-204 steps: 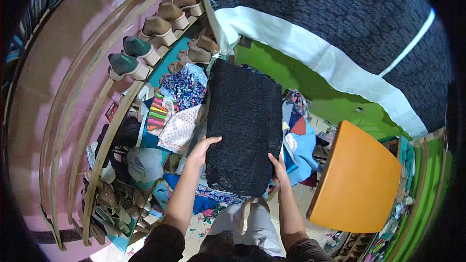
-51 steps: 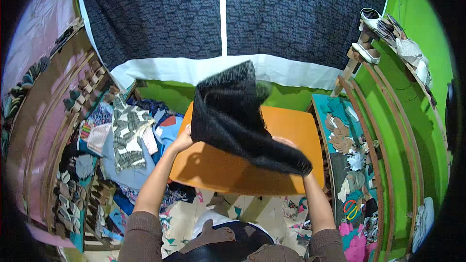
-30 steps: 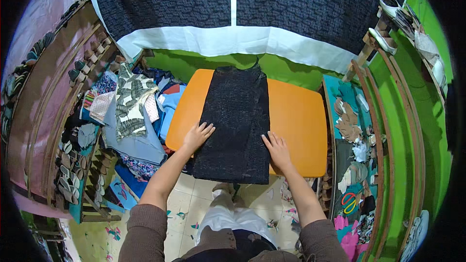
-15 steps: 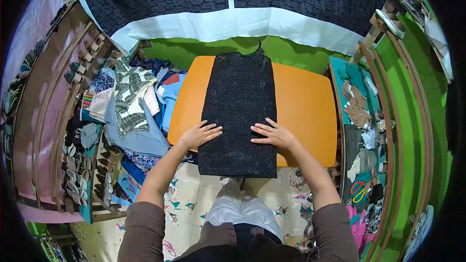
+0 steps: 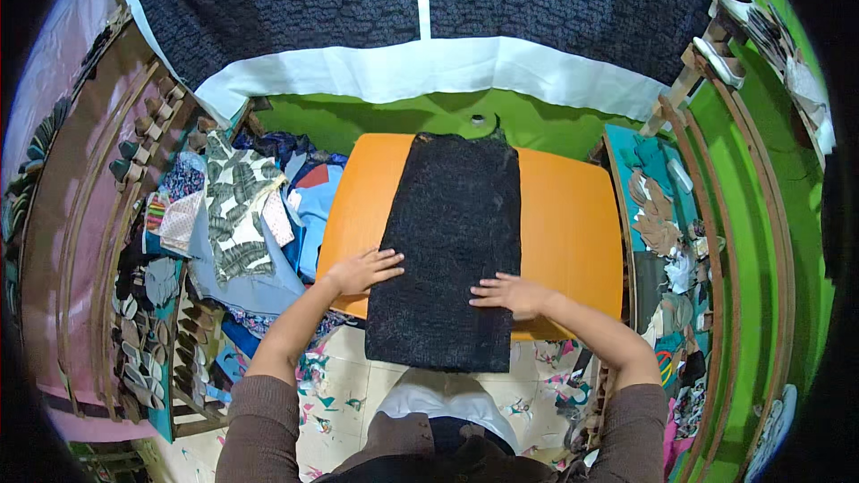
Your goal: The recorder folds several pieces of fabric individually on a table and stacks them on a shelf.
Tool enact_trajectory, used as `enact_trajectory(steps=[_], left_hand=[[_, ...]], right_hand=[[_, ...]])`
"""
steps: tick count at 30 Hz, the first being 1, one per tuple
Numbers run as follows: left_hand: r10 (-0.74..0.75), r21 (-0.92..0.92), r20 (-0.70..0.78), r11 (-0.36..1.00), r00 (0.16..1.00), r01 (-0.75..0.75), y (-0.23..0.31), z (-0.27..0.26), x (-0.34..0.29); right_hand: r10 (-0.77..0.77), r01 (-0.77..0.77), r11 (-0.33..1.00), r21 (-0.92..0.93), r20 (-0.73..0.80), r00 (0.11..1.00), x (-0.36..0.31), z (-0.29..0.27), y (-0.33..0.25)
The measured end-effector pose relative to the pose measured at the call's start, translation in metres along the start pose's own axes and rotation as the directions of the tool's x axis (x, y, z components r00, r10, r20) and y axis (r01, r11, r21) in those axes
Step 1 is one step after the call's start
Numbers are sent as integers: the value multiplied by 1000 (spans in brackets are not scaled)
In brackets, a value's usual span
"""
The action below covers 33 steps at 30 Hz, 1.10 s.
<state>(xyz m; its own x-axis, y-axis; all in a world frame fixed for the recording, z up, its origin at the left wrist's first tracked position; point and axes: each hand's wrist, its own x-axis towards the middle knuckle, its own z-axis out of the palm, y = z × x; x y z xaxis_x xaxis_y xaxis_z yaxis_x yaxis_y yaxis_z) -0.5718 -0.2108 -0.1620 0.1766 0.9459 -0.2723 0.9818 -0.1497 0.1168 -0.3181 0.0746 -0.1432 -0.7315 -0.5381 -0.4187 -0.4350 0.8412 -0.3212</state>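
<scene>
A long black textured cloth (image 5: 456, 215) lies lengthwise across the orange table (image 5: 573, 224), its near end hanging past the front edge. My left hand (image 5: 362, 271) rests flat at the cloth's left edge, fingertips on the fabric and fingers spread. On the opposite side my right hand (image 5: 514, 295) lies with its fingers stretched out over the cloth near its right edge. Neither hand grasps anything. At the far end of the cloth a thin strip sticks up from the right corner.
To the left, a heap of fabrics with a leaf-print cloth (image 5: 240, 206) adjoins the table. Shoe parts fill the left rack (image 5: 143, 331). At right, a shelf (image 5: 662, 233) carries cut pieces and scissors (image 5: 664, 362). Scraps litter the tiled floor (image 5: 335, 394).
The view has tilted up, so the table and cloth sit lower in the picture. My right hand has turned inward and reaches farther over the cloth; my left hand stays at its edge.
</scene>
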Motion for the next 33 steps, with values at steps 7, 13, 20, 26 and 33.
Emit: enact_trajectory(steps=[7,13,20,26,33], left_hand=[[-322,-621,-172,769,931,151,-12,-24,12],[-646,-813,-416,579,640,55,-34,-42,47],[-740,-915,-332,102,585,-391,-70,-52,77],[-662,-892,-452,316,598,-324,-53,-79,89],[-954,-919,-85,186,287,346,-46,11,104]], right_hand=[[250,-124,386,914,26,968,-16,-11,3],[652,162,-195,967,5,758,-44,-5,38],[688,411,-495,765,56,724,-32,-71,73],[771,514,-498,698,86,631,-33,-69,109],[905,319,-332,887,204,374,22,-29,116]])
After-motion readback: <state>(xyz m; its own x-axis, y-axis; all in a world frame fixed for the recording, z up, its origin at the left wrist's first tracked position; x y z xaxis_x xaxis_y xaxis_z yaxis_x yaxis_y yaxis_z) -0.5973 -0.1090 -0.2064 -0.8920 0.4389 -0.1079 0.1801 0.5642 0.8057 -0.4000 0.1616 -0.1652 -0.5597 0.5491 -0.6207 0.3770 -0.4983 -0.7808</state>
